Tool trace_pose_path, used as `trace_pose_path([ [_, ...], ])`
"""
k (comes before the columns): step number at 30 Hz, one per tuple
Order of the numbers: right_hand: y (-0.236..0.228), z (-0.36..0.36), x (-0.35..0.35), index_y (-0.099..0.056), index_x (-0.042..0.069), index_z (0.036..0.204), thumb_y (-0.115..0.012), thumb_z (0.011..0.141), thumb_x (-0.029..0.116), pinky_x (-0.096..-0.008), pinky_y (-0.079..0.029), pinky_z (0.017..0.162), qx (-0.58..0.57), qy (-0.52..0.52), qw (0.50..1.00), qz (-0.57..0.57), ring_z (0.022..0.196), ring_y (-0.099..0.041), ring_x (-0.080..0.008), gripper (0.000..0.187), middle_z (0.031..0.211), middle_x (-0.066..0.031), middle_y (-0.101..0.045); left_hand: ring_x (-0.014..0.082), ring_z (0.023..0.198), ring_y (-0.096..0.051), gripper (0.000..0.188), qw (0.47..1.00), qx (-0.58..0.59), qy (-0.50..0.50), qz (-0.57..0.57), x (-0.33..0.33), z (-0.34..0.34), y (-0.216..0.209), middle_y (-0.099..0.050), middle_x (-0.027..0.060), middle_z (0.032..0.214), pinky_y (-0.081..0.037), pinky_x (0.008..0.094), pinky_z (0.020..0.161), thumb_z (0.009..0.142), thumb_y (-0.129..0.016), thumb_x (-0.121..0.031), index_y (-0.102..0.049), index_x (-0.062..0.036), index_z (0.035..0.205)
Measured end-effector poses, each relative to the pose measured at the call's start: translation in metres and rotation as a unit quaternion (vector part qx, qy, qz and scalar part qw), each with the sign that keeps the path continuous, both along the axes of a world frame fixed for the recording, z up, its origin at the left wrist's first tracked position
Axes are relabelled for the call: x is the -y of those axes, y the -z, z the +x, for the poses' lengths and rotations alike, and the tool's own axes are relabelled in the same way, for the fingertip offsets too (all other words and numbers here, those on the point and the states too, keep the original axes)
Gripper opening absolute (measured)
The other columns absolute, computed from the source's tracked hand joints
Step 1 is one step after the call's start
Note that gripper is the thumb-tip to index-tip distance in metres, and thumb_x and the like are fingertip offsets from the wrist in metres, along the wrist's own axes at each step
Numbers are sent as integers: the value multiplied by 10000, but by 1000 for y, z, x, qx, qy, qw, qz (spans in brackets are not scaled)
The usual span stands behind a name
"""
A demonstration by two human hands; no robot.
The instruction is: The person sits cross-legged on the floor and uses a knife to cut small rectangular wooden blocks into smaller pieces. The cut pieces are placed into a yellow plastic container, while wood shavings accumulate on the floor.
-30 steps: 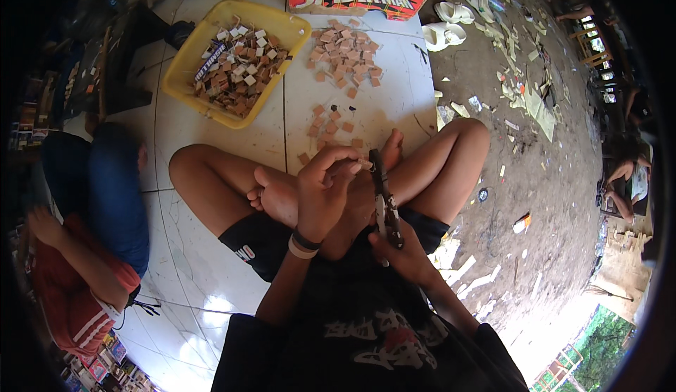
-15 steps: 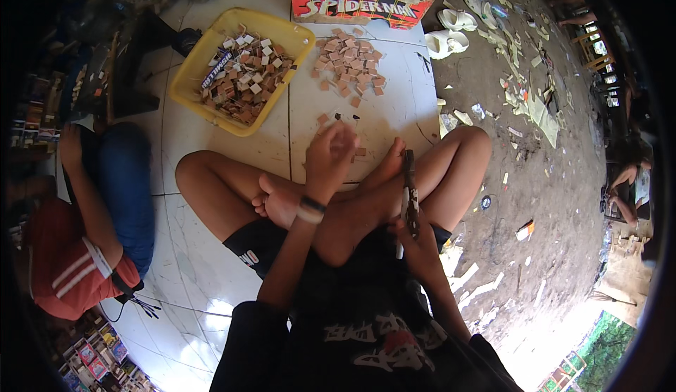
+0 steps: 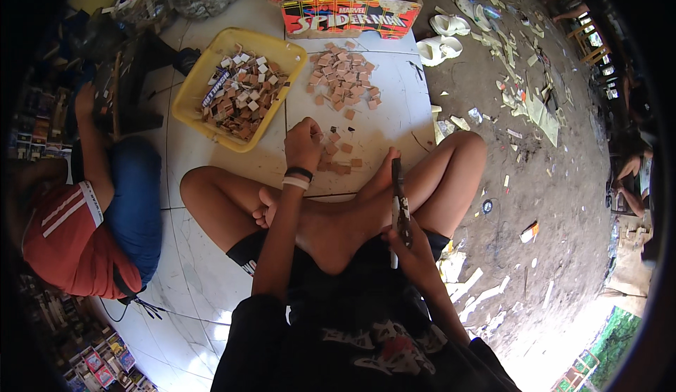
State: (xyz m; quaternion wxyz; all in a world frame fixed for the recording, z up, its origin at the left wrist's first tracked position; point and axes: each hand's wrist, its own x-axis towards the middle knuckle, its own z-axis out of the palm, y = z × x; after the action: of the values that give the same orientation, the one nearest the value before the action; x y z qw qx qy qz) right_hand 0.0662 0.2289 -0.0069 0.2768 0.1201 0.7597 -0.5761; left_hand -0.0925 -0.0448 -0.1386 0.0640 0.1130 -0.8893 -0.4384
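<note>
Red-shirted co-worker point(image 3: 67, 240): far left in my feed, seated in blue trousers point(image 3: 134, 202), one arm stretched forward.
Yellow basin point(image 3: 193, 92): to that person's right, I see it on white floor tiles point(image 3: 394, 75), heaped with brown and whitish square pieces, with a purple printed strip point(image 3: 215, 90) lying among them.
Left hand point(image 3: 304, 145): near the basin's lower right corner, back of the hand toward my camera, fingers curled in; I cannot tell whether a piece is pinched there. A black band and a pale one circle the wrist.
Small cluster of brown squares point(image 3: 345, 148): just right of the left hand, on the tiles beyond the wearer's crossed legs, some pieces overlapping.
Larger pile of brown squares point(image 3: 345, 75): farther out, right of the basin, loosely heaped.
Cardboard box point(image 3: 352, 19): just behind the larger pile, its front printed red, yellow and black.
Narrow hand tool point(image 3: 400, 202): dark with pale patches, pointing away from the wearer; I cannot make out its exact kind.
Right hand point(image 3: 410, 243): closed around the tool's near end, over the lap.
White sandals point(image 3: 440, 50): beyond the tiles, on brown ground point(image 3: 521, 202) strewn with pale scraps.
</note>
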Motion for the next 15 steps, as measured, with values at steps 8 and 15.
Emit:
trace_pose_path([
  [8,-23,-7,13,-475,26,1491,-638,1051,124,-354,-528,841,-100,-77,992,15,893,-664,-207,480,1002,-142,-682,237,874,-757,222,976,-123,28,179,-36,61,-94,-739,119,984,-591,331,781,874,-705,87,-715,-14,1071],
  [15,-35,-10,21,-470,42,1481,-640,1033,82,-386,-544,825,-129,-103,986,29,882,-713,-295,481,996,-183,-700,242,880,-740,233,976,-145,48,158,-50,81,-123,-730,110,1032,-587,327,777,870,-715,84,-729,-28,1074],
])
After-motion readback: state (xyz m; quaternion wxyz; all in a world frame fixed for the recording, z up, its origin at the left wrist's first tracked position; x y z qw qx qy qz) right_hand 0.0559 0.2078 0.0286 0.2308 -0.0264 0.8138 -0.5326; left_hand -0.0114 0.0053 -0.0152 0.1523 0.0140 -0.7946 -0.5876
